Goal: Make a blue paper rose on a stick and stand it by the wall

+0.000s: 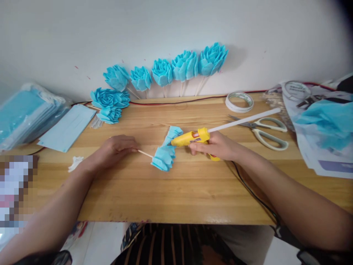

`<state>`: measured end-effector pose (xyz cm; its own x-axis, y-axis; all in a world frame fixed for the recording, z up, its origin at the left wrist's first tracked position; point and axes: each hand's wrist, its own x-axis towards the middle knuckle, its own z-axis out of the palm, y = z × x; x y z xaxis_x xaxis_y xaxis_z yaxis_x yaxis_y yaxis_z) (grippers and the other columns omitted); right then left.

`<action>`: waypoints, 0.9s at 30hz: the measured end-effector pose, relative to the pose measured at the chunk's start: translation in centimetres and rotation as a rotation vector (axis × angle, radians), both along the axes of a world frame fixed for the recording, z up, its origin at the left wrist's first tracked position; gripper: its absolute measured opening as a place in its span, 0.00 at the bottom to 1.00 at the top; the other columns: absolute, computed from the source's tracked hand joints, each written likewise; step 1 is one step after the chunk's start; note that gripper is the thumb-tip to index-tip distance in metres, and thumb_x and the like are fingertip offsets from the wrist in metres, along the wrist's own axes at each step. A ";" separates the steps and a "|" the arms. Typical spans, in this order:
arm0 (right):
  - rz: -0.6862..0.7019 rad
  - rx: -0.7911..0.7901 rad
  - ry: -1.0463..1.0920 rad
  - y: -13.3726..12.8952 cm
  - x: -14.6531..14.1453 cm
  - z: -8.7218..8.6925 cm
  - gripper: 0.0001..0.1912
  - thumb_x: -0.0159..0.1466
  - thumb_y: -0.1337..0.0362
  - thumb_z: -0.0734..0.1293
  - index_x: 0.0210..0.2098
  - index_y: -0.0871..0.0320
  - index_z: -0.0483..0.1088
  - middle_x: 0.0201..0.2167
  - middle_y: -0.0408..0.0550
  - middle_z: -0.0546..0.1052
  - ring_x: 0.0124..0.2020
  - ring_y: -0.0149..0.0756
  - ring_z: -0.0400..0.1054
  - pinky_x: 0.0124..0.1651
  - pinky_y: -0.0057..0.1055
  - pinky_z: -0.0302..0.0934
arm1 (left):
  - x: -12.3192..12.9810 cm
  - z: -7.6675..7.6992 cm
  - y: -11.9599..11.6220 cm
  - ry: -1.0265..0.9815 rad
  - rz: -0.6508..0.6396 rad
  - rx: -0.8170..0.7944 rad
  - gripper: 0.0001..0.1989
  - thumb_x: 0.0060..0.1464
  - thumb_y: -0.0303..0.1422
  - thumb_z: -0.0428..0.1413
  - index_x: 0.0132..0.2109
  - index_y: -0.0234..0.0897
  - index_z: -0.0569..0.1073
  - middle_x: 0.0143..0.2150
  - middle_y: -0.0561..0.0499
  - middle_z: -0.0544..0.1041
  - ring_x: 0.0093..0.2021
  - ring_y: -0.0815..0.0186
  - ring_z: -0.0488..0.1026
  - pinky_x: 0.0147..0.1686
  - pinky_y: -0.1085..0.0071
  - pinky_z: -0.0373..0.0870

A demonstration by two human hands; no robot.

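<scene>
My left hand (120, 149) is closed on the end of a thin wooden stick (145, 153). At the stick's other end sits a blue flower head (164, 159), partly wrapped, lying sideways over the table. From it a blue pleated strip (174, 133) stretches away toward the back. Wrapped round the handle of a yellow glue gun (191, 138) is my right hand (216, 146). The gun's nozzle points left, at the strip just above the flower head; whether it touches I cannot tell. A long white glue stick (244, 120) juts from its rear.
Several finished blue flowers (162, 72) on sticks lean against the wall, with more flowers (106, 99) piled at left. Scissors (256, 127) and a tape roll (239, 102) lie at right. Blue sheets (67, 127) lie left. The gun's black cord (252, 191) runs over the front edge.
</scene>
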<state>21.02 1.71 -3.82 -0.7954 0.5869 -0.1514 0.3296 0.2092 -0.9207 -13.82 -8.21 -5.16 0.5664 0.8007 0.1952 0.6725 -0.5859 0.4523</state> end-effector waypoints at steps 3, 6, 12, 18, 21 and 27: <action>-0.019 -0.005 0.024 0.0 0.1 -0.1 0.20 0.62 0.47 0.69 0.28 0.58 0.75 0.28 0.47 0.79 0.29 0.32 0.70 0.33 0.30 0.65 | 0.0 0.0 0.0 0.009 0.021 -0.020 0.16 0.71 0.37 0.46 0.41 0.37 0.75 0.35 0.48 0.79 0.37 0.64 0.76 0.38 0.72 0.68; -0.045 -0.062 0.031 0.1 0.4 -0.3 0.21 0.61 0.45 0.69 0.29 0.57 0.75 0.28 0.47 0.79 0.24 0.29 0.66 0.25 0.28 0.60 | 0.0 -0.2 0.0 0.000 0.023 -0.030 0.15 0.71 0.36 0.47 0.40 0.37 0.75 0.34 0.48 0.78 0.36 0.64 0.75 0.37 0.71 0.68; -0.100 -0.128 0.166 0.7 1.0 -0.8 0.21 0.65 0.43 0.67 0.30 0.54 0.76 0.32 0.48 0.80 0.30 0.35 0.70 0.30 0.31 0.65 | -0.1 -0.2 0.0 -0.020 0.028 -0.059 0.14 0.70 0.35 0.48 0.39 0.37 0.75 0.34 0.47 0.78 0.35 0.64 0.75 0.37 0.71 0.68; -0.089 -0.128 0.152 0.8 1.0 -1.4 0.20 0.65 0.44 0.67 0.30 0.53 0.76 0.31 0.47 0.79 0.29 0.35 0.70 0.30 0.32 0.64 | -0.1 0.0 -0.2 -0.050 0.124 -0.124 0.12 0.68 0.38 0.52 0.42 0.36 0.77 0.37 0.47 0.81 0.36 0.65 0.77 0.37 0.74 0.70; -0.097 -0.136 0.150 0.8 0.9 -1.5 0.21 0.65 0.44 0.66 0.30 0.53 0.76 0.32 0.47 0.79 0.30 0.35 0.70 0.29 0.32 0.64 | -0.2 -0.1 -0.2 -0.046 0.158 -0.148 0.12 0.68 0.37 0.52 0.41 0.36 0.77 0.37 0.49 0.80 0.35 0.67 0.76 0.36 0.75 0.69; -0.115 -0.126 0.117 0.9 1.0 -1.3 0.21 0.63 0.43 0.68 0.29 0.53 0.76 0.30 0.47 0.79 0.27 0.34 0.69 0.28 0.31 0.63 | 0.0 0.5 -0.3 -0.055 0.131 -0.203 0.13 0.69 0.36 0.51 0.39 0.35 0.75 0.35 0.49 0.79 0.35 0.67 0.74 0.35 0.75 0.67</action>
<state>22.02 2.63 -5.16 -0.7407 0.6572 -0.1397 0.2336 0.0570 -0.9707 -13.82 -8.52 -4.68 0.4480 0.8927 0.0499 0.7080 -0.3883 0.5898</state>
